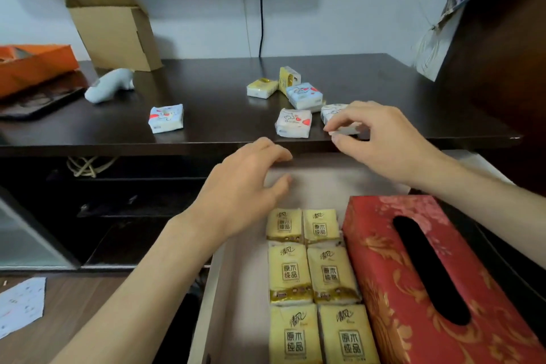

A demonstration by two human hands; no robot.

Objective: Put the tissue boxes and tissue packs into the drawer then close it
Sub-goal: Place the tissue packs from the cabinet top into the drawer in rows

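**Open drawer, packs on the cabinet top**

Below both hands, the drawer (pixel 236 289) stands pulled out under the dark cabinet top (pixel 206 115). Inside it, below the right hand (pixel 381 139), a red tissue box (pixel 384 260) with gold pattern lies along the right side. Just beside the box and below the left hand (pixel 245 195), six yellow tissue packs (pixel 313 275) lie flat in two columns, touching one another.

Left hand: hovers over the far end of the drawer, fingers loosely curved and apart, holding nothing.

Right hand: at the front edge of the cabinet top, thumb and forefinger pinching a white pack (pixel 334 112), most of it hidden behind the fingers.

Just left of the right hand lies a white pack with red hearts (pixel 293 122). Beyond the right hand sit a blue pack (pixel 304 95) and two small yellow packs (pixel 262 87), one of them upright. Well to the left of both hands lies another blue pack (pixel 166 117), alone.
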